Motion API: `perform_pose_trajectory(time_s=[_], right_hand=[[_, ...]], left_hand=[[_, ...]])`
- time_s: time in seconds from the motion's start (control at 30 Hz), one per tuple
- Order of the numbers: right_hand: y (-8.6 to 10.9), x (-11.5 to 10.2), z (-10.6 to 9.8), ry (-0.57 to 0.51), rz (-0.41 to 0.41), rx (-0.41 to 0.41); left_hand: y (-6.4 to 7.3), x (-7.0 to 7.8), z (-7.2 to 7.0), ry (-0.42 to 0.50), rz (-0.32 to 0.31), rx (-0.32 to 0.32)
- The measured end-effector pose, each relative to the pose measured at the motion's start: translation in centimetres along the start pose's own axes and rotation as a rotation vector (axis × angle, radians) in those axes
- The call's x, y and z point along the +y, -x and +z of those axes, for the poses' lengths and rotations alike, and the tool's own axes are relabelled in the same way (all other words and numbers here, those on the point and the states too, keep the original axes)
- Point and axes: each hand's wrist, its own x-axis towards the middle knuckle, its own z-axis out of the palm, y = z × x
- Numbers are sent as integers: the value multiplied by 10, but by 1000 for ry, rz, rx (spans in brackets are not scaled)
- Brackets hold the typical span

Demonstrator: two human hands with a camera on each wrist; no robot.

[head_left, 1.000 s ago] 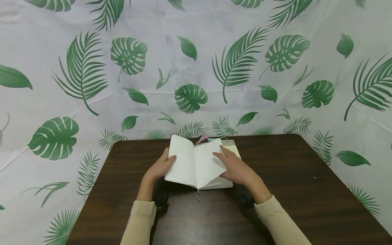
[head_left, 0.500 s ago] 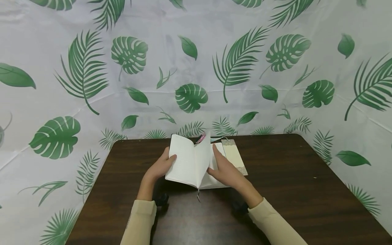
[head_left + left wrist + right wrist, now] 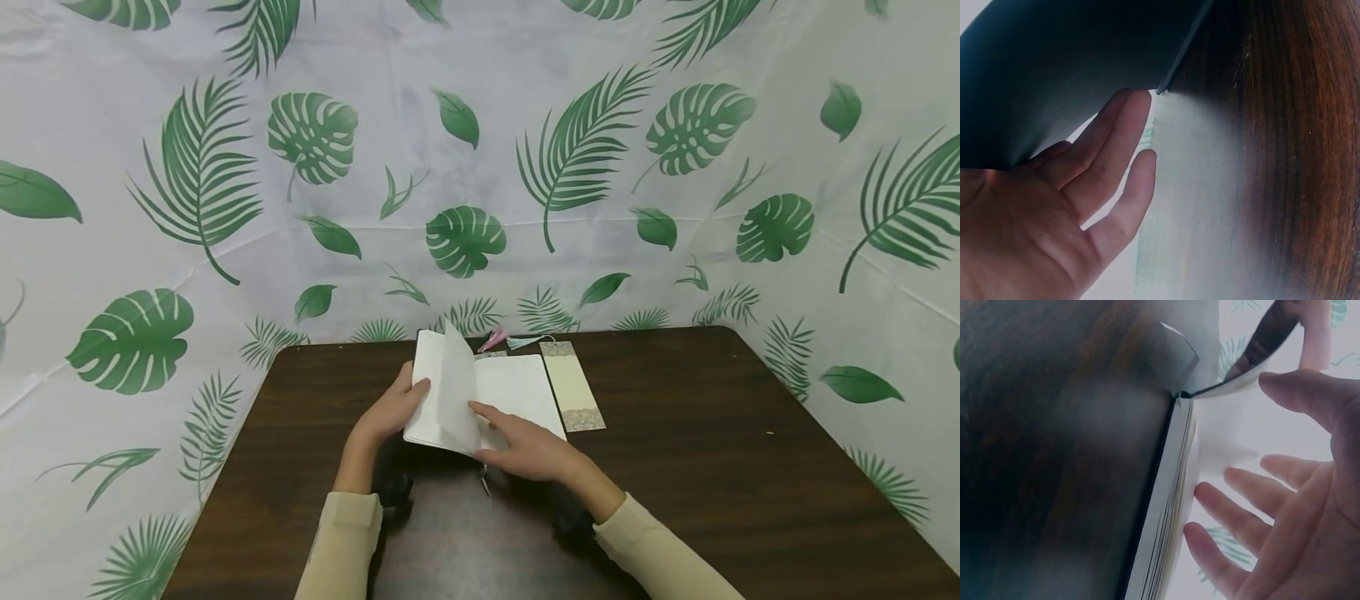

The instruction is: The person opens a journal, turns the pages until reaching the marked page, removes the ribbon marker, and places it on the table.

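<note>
An open notebook [image 3: 517, 387] with blank white pages and a dark cover lies at the table's far side, its left half tilted up. My left hand [image 3: 392, 406] grips that left half, thumb on the page and fingers behind the dark cover [image 3: 1085, 69]. A single page [image 3: 456, 387] stands partly raised over the left side. My right hand [image 3: 525, 446] is by the spine, its extended fingers close against the pages. In the right wrist view, those fingers [image 3: 1229, 512] spread beside the page block [image 3: 1166, 506]. A thin ribbon [image 3: 485, 479] hangs from the spine.
A cream bookmark [image 3: 572, 385] with lace-patterned ends and a teal tassel [image 3: 522, 342] lies right of the notebook. Behind the notebook are a pink tassel [image 3: 493, 338] and a partly hidden patterned strip [image 3: 491, 354]. A leaf-print cloth [image 3: 480, 167] hangs behind the dark wooden table [image 3: 712, 467].
My right hand has swept a page from the right side over to the left and moved left to the spine, uncovering the cream bookmark. My left hand keeps its grip in place.
</note>
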Motion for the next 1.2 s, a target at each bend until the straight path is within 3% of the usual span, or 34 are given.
perform_pose_trajectory(time_s=[0.13,0.37,0.57,0.83,1.2], right_hand=[[1,-2,1,60,-49,-9],[1,-1,4,122,-89,-18],[1,0,5,131,-98,-21],[-1,2,2,156,-64,-19],[3,10,-9,223,-24,-56]], left_hand=[[-2,1,0,33,12,-12],[-3,4,1,40,-63,27],[-1,1,0,-11,-15,-1],[-1,-1,-3,3,13,-17],[-1,0,-1,34,-22,-4]])
